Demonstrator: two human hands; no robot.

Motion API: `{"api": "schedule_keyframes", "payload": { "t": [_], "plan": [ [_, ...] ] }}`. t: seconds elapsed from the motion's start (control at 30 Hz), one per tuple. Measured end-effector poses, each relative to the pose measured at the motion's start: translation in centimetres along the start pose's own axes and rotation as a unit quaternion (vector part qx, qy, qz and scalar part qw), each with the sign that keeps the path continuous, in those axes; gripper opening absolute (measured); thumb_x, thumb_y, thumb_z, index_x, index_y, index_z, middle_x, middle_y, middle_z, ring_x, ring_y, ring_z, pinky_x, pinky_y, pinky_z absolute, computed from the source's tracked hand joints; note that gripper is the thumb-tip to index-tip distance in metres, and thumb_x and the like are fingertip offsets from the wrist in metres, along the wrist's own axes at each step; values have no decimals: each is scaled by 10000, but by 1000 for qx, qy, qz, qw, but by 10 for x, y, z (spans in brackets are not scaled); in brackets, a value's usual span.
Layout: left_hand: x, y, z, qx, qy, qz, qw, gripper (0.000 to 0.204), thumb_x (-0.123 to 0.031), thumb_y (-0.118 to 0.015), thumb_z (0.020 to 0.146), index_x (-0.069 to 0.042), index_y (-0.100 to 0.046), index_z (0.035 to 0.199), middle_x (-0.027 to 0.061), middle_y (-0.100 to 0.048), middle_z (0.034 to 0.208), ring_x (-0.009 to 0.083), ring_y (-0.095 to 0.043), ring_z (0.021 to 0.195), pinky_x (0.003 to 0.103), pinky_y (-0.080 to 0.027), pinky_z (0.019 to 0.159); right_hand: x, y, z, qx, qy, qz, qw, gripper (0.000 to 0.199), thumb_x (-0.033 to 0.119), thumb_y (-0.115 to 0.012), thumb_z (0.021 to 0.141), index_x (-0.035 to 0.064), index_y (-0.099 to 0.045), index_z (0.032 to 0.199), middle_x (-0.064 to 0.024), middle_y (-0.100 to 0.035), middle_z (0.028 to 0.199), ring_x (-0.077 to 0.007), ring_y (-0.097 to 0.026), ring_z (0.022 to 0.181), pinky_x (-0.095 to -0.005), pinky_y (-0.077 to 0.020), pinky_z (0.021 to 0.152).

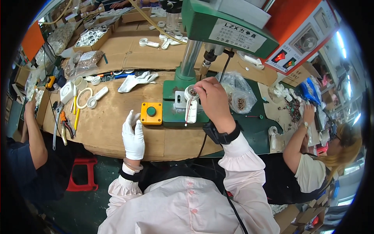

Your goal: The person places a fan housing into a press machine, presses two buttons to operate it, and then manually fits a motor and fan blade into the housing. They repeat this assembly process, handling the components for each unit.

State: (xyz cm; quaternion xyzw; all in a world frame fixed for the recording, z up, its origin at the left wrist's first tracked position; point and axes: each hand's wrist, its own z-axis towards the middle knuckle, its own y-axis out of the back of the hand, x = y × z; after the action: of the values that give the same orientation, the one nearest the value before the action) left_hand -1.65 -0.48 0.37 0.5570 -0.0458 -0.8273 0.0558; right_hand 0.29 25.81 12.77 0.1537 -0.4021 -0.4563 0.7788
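Observation:
My right hand (213, 100) is bare and grips a white plastic part (191, 102) with a round head and a flat handle, holding it on the base of a green bench press (183, 102) under the press's spindle (209, 56). My left hand (133, 135), in a white glove, rests on the cardboard-covered bench (109, 124) with fingers together, holding nothing, just left of a yellow box with a green push button (151, 113).
A clear bag of small metal parts (237, 95) lies right of the press. A white glove (137, 81), loose white plastic parts (91, 99), pliers (67, 126) and trays of parts (90, 37) are on the left. One person sits at my left (31, 144), another at my right (307, 163).

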Motion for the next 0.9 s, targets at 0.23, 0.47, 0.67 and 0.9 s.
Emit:
{"api": "schedule_keyframes", "payload": {
  "t": [0.23, 0.47, 0.67, 0.9],
  "plan": [
    [3, 0, 0, 1, 0, -7, 1000, 412, -66, -535, 993, -8, -454, 1393, 144, -642, 1201, 221, -616, 1098, 342, -454, 999, -4, -2, 0, 19, 14, -26, 999, 78, 99, -672, 855, 32, -685, 893, -108, -619, 896, -301, -610, 825, -377, -483, 712],
    [1, 0, 1, -1, 13, -16, 1000, 406, -80, -526, 1001, -9, -454, 1395, 144, -643, 1198, 220, -614, 1096, 343, -453, 998, -5, -5, 0, 12, 23, -17, 1000, 80, 84, -681, 840, 29, -687, 898, -107, -623, 872, -299, -611, 815, -376, -487, 708],
    [1, 0, 0, 0, 10, 0, 1000, 402, -92, -518, 1008, -11, -454, 1397, 144, -641, 1199, 217, -612, 1096, 340, -452, 998, -6, -6, -4, 10, 36, -34, 999, 91, 64, -682, 834, 35, -698, 918, -103, -627, 852, -297, -612, 794, -377, -489, 692],
    [2, 0, -1, -1, 20, -22, 1000, 398, -99, -515, 1013, -8, -454, 1396, 142, -635, 1206, 207, -608, 1100, 335, -453, 997, 2, 3, -12, -35, 13, 32, 999, 132, 15, -673, 826, 36, -699, 954, -117, -666, 939, -290, -636, 849, -354, -506, 720]
  ]
}}
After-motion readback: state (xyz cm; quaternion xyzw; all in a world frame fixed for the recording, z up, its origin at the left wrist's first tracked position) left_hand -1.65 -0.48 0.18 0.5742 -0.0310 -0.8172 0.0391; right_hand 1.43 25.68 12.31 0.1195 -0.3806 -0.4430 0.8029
